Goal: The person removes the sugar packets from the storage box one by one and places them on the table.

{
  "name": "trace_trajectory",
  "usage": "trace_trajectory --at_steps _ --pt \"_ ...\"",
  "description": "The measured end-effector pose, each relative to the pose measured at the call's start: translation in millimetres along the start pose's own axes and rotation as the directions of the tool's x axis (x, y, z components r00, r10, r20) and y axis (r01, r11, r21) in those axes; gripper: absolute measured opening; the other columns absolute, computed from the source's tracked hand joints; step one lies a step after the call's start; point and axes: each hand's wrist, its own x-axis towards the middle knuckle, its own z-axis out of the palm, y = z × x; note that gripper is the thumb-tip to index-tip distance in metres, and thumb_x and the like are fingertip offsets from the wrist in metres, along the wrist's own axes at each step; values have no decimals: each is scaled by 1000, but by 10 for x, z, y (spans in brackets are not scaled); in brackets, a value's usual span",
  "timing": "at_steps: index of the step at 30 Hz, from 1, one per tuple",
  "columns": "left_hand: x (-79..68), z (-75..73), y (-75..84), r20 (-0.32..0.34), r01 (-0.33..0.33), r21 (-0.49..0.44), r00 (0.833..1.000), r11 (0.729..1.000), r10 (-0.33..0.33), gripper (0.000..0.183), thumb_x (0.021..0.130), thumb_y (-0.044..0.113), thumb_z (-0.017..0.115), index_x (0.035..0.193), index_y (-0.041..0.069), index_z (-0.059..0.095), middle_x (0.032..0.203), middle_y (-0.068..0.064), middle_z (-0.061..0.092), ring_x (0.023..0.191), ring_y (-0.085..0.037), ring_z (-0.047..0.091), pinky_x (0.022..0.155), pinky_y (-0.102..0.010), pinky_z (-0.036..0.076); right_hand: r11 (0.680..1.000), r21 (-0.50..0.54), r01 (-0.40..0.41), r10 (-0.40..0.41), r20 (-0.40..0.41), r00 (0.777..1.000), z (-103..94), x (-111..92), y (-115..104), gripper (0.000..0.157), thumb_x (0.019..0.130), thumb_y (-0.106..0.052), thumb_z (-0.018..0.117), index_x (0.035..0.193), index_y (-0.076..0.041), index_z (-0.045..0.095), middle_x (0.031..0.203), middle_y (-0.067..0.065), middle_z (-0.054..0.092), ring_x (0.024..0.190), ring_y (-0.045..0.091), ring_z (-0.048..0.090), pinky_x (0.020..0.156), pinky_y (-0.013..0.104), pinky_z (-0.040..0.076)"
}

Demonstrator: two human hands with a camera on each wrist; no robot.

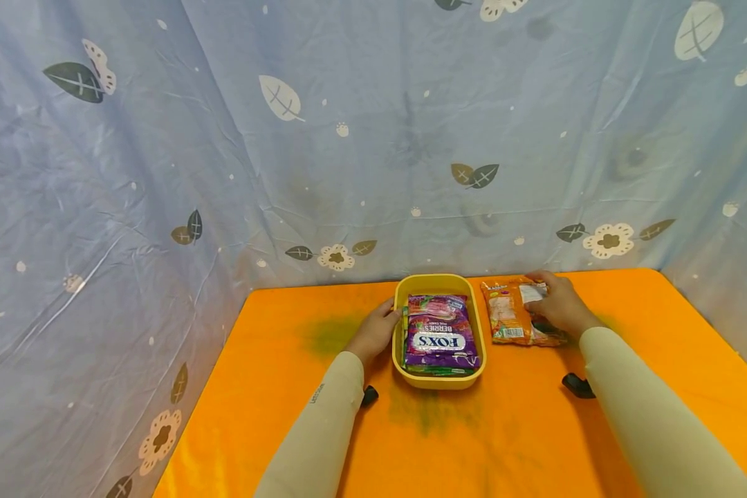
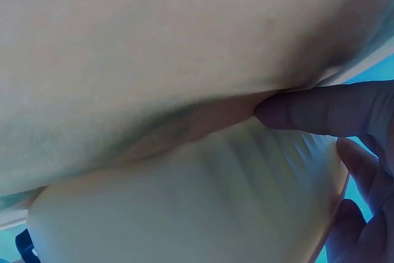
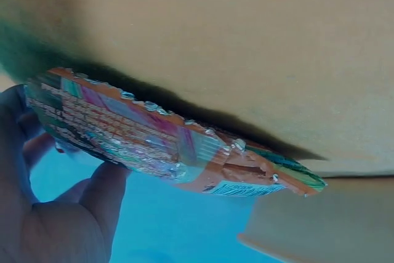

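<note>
A yellow plastic tub stands on the orange-covered table. In it lies a purple Fox's Berries candy bag, upside down to me, with a green packet partly hidden beneath. My left hand holds the tub at its left side. In the left wrist view its fingers touch the pale outer wall. My right hand grips an orange candy bag by its right part, just right of the tub. The right wrist view shows the bag tilted, its printed back and barcode visible.
A pale blue curtain with leaf and flower prints hangs behind the table and along both sides. The orange table ends close to it. Black wrist-worn pieces show beneath the forearms.
</note>
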Motion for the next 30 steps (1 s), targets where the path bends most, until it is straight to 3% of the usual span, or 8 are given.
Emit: trace_trajectory --at_steps 2,4,8,12,17,22,30 --pt "7 0 -3 1 -10 2 1000 1000 10 47 101 43 43 146 30 43 138 4 49 129 -21 41 108 -46 28 999 34 -9 9 14 1000 -18 -3 13 70 86 0 69 145 -1 33 134 32 35 81 32 64 64 37 56" --pt "14 0 -6 3 -20 0 1000 1000 20 47 101 42 43 146 30 43 137 4 50 128 -20 42 108 -45 28 998 56 -22 21 23 1000 -38 -8 16 71 85 1 69 146 -2 31 137 33 31 81 30 63 63 35 55" --pt "23 -4 -4 4 -16 -4 1000 1000 16 47 101 44 43 146 31 42 138 4 49 128 -21 42 107 -45 28 999 27 -41 40 27 999 -92 -21 23 73 85 0 68 147 -4 30 140 37 25 96 39 57 75 44 54" --pt "25 -14 5 2 -10 5 1000 1000 9 48 100 44 43 146 31 42 139 4 48 129 -21 41 107 -46 28 998 -56 -32 33 18 999 -161 -42 32 71 86 -5 67 147 -5 31 138 37 30 116 50 41 91 59 40" --pt "17 -21 9 1 -10 28 1000 1000 10 48 101 43 42 147 31 40 141 3 46 131 -22 38 108 -46 27 997 -37 -67 68 37 997 -259 -77 50 73 89 -15 66 150 -9 26 140 35 28 122 54 33 95 66 31" --pt "9 -22 7 -1 -8 36 1000 999 8 48 101 44 42 147 32 40 143 3 45 133 -24 36 108 -48 25 995 53 -79 77 40 996 -338 -135 49 73 93 -16 62 153 -12 20 143 34 25 123 53 32 95 63 33" --pt "15 -11 -19 -1 18 21 1000 1000 -18 46 100 45 43 146 36 41 142 5 45 132 -23 37 108 -48 26 992 124 -32 28 34 999 -393 -217 30 71 95 -17 61 153 -12 21 137 31 36 115 45 46 89 52 44"
